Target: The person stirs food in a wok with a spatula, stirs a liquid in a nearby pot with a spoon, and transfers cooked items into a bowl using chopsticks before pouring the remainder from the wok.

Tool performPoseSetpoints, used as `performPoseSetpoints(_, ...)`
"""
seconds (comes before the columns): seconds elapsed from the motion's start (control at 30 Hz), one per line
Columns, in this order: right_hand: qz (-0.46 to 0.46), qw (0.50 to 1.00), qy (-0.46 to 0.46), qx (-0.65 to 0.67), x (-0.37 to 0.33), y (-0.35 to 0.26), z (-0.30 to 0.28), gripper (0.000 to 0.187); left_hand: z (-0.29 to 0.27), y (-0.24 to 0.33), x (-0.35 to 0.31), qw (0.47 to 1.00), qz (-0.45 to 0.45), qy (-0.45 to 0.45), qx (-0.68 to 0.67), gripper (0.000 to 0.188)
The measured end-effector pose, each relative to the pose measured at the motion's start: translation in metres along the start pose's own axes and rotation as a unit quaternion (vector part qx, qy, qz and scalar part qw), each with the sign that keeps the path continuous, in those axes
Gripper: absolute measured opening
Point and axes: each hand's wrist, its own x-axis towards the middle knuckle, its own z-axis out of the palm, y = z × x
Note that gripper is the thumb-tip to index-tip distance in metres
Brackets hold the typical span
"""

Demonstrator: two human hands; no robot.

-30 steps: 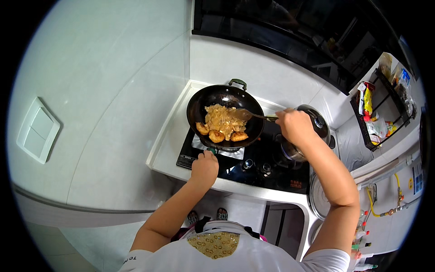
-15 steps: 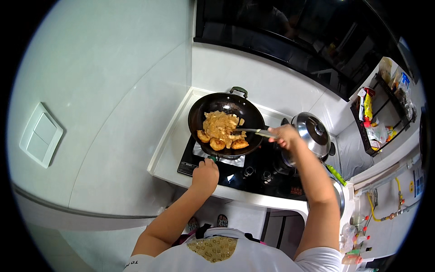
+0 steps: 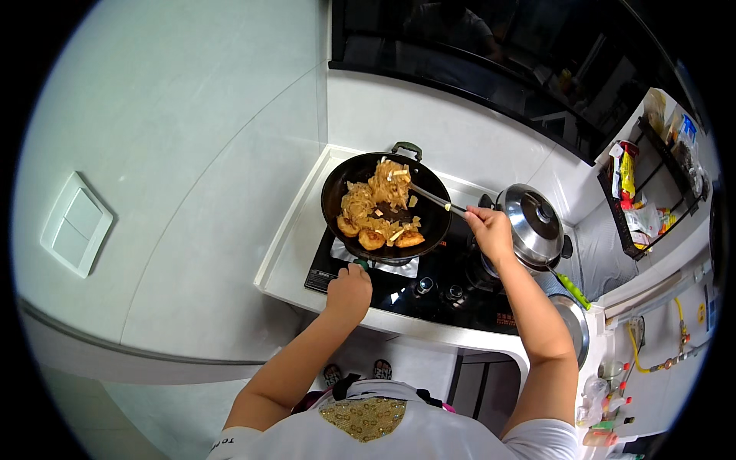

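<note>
Your left hand (image 3: 349, 293) is curled around the near handle (image 3: 362, 264) of the black wok (image 3: 434, 221), the fingers closed, with a bit of green showing past them. Your right hand (image 3: 489, 228) grips the spatula (image 3: 437, 200) by its handle end, fingers wrapped narrow around it. The spatula slants left and away from you over the wok's right rim, its blade end hidden among a heap of light-brown shredded food (image 3: 389, 188) on the far side. More of the shreds lie to the left and near side, beside browned, rounded pieces (image 3: 372, 240) along the near edge.

The wok sits on the left part of the black stove (image 3: 399, 300), its far handle (image 3: 406, 148) pointing toward the wall. On the right, just past your right hand, stands a pot with a shiny domed lid (image 3: 525, 218); nearer you lies a bright green handle (image 3: 573, 290).
</note>
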Motion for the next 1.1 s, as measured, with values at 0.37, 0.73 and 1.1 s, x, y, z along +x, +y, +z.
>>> performPoseSetpoints(0.37, -0.153, 0.982, -0.004, -0.110, -0.033, -0.045, -0.026, 0.016, 0.001, 0.002, 0.003, 1.000, 0.004, -0.016, 0.025, 0.017)
performPoseSetpoints(0.73, -0.160, 0.965, -0.101, -0.183, -0.051, -0.034, -0.031, 0.016, 0.003, 0.000, 0.002, 1.000, 0.009, 0.020, 0.019, 0.014)
performPoseSetpoints(1.1, -0.126, 0.974, 0.032, -0.183, -0.025, -0.022, -0.031, 0.016, 0.001, 0.002, 0.003, 1.000, -0.004, -0.001, 0.023, 0.017)
